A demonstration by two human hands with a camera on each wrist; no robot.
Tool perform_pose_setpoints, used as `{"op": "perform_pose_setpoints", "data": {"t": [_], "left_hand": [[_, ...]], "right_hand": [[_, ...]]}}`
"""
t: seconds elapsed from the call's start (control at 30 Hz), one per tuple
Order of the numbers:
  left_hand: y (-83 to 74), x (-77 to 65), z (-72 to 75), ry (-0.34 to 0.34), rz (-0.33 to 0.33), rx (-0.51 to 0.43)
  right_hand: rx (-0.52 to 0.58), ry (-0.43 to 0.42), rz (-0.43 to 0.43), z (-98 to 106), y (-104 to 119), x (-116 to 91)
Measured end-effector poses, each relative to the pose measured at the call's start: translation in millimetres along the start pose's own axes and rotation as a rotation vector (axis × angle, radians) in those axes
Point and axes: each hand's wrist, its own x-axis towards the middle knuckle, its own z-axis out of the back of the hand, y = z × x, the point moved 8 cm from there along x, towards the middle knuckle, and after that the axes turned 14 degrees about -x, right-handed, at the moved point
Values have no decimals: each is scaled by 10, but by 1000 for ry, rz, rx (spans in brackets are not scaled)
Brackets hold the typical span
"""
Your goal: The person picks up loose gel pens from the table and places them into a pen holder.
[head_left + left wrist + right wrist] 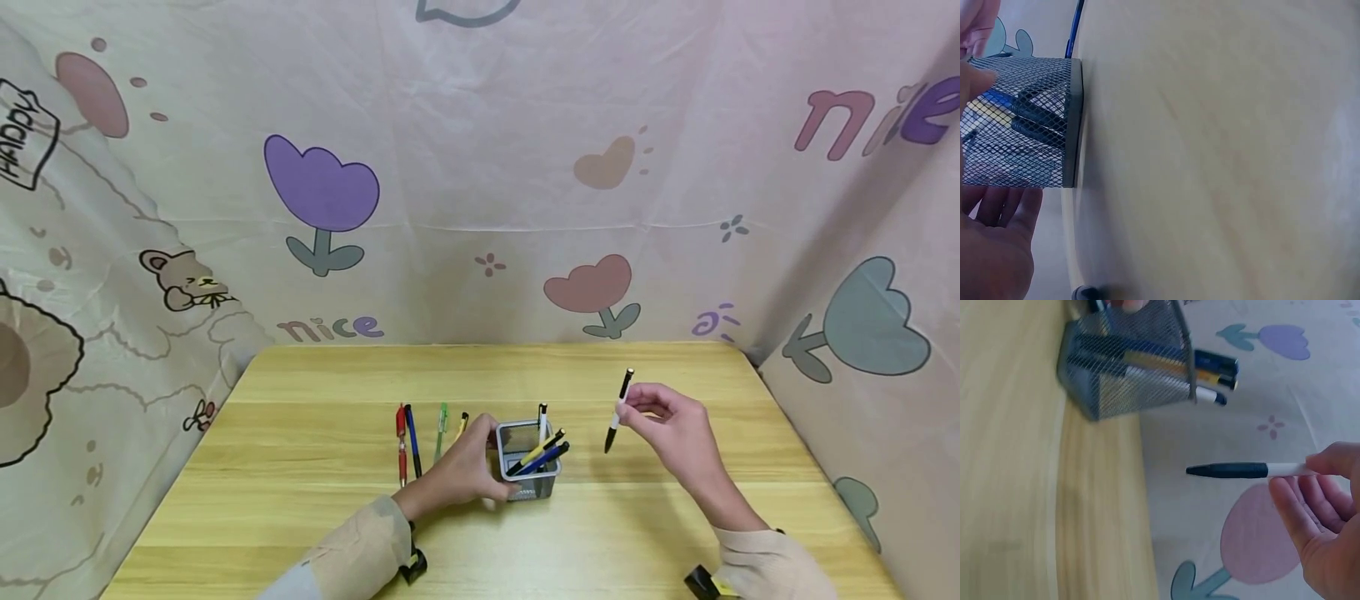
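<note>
My left hand [463, 468] grips a grey wire-mesh pen holder [534, 492], thumb on the near side and fingers behind. The holder stands upright on the table; in the left wrist view its mesh wall [1016, 169] shows between thumb and fingers. Inside lean a white pen [542, 421], a yellow pen [542, 451] and a blue pen [543, 459]. To the right, my right hand [681, 433] pinches a black-and-white pen [612, 433] above the table, dark tip downward. The right wrist view shows that pen [1229, 470] apart from the holder.
Left of the holder, a red pen [401, 433], a blue pen [412, 442] and a green pen [442, 425] lie on the wooden table [315, 467]. Another yellow pen [462, 423] is partly hidden behind my left hand. A patterned cloth [450, 167] hangs around the back and sides.
</note>
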Motion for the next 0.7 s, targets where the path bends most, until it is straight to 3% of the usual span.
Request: {"op": "perform_pose_setpoints", "data": {"t": [0.23,0.37,0.53,0.7], "left_hand": [[1,-6,-15,10,-2,-6],[7,-5,-17,7,1,4],[6,-2,-3,-1,-1,8],[5,1,1,-3,-7,12]], "right_hand": [[275,35,-62,-88,154,-15],[385,9,-38,-119,249,-1],[481,12,-14,-233,314,17],[499,53,-37,-387,306,-2]]}}
